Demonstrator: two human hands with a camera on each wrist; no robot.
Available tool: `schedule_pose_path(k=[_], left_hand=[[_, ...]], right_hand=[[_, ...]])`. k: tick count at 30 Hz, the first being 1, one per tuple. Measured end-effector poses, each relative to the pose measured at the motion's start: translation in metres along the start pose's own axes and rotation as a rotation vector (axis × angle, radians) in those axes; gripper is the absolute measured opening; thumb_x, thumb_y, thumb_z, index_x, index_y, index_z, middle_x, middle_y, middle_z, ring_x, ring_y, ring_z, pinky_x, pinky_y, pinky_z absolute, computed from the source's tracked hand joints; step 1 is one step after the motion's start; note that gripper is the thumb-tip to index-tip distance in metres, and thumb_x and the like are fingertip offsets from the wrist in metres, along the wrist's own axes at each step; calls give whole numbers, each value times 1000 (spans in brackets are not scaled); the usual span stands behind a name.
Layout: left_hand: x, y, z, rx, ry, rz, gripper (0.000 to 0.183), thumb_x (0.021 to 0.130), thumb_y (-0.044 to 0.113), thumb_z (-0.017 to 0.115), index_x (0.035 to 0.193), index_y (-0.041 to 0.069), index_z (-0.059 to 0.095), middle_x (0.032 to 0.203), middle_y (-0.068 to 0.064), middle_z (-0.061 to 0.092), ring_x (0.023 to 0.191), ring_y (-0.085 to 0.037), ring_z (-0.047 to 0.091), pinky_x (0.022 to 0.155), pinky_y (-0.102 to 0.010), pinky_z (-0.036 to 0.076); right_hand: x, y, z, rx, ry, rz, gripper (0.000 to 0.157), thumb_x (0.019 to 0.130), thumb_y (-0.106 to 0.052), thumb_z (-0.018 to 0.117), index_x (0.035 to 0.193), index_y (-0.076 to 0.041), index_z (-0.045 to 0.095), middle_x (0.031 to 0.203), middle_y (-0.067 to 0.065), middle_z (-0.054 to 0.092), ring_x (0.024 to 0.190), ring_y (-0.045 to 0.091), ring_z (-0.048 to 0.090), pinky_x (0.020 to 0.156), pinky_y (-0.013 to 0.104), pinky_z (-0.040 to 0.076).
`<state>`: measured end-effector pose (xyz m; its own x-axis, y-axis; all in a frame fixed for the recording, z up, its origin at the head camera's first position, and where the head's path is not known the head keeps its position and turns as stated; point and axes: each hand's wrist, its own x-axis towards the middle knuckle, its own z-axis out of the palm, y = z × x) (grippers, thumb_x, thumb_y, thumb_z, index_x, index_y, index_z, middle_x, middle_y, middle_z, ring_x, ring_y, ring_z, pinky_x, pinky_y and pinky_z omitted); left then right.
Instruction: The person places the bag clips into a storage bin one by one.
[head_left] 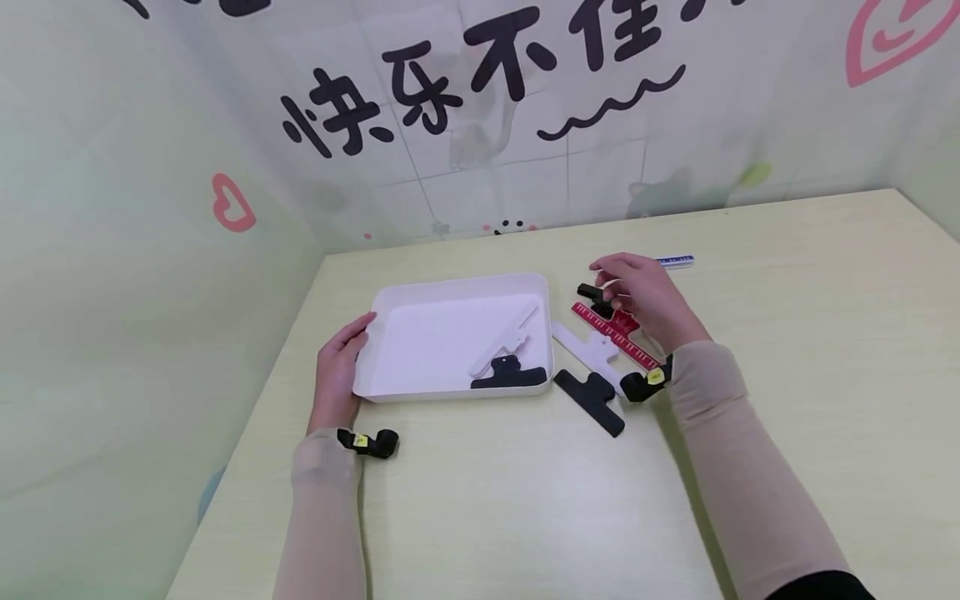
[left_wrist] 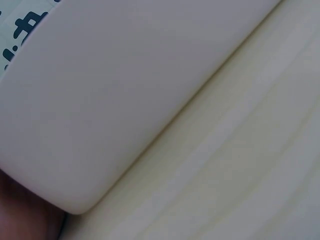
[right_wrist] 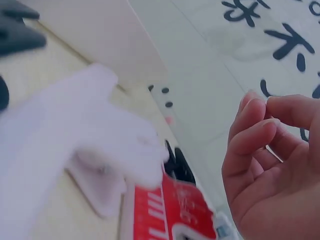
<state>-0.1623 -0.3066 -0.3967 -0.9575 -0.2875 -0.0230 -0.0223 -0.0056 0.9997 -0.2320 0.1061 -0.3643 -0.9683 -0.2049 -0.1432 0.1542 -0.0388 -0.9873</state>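
Note:
My left hand (head_left: 339,371) rests against the left side of a white tray (head_left: 420,390), its fingers along the outer wall near the rim. In the left wrist view part of that hand (left_wrist: 25,210) shows at the tray's corner. My right hand (head_left: 637,292) hovers over several wide clips to the right of the tray. Its fingers are loosely bent with nothing seen between them in the right wrist view. Beneath it lie a red ruler-marked clip (head_left: 611,333) and a black clip (head_left: 590,292), partly hidden. A white clip (head_left: 592,352) and another black clip (head_left: 592,404) lie nearer the tray.
Inside the tray, a white clip (head_left: 498,346) and a black clip (head_left: 510,375) lie at the right end. A blue-and-white marked strip (head_left: 677,262) sits behind my right hand, partly covered. A printed cloth (head_left: 450,183) hangs behind the light wooden table (head_left: 487,508).

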Motion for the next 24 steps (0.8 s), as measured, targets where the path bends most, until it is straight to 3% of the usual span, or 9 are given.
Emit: schedule_pose_path(k=[7,12,16,24], left_hand=[[0,1,-1,5,4,-13,29,93,17,47,120,18,58,131,7,44,121,-9,37,94,-24,37],[0,0,-1,-17,-5,-14,30,93,17,47,122,16,57,132,7,43,121,-10,37,91,-23,39],[-1,0,-1,-21,-3,-22,30,93,17,47,122,16,57,132,6,43,121,-10,37,89,-21,40],[0,0,0,-13,-14,-7,30,93,16,48,122,15,56,132,6,44,120,-9,37,91,-23,38]], right_hand=[[0,7,-19,132,35,12,46,90,-31,51,123,1,47,92,9,52,70,15,47,56,20,41],[1,9,-28,153,82,37,44,91,-31,51,125,-4,47,102,13,49,74,15,46,57,19,41],[1,12,-33,197,105,58,44,91,-30,50,128,-6,45,100,11,49,73,13,46,57,18,40],[1,15,-33,156,172,63,40,91,-28,50,128,-13,46,106,13,48,75,14,49,59,18,43]])
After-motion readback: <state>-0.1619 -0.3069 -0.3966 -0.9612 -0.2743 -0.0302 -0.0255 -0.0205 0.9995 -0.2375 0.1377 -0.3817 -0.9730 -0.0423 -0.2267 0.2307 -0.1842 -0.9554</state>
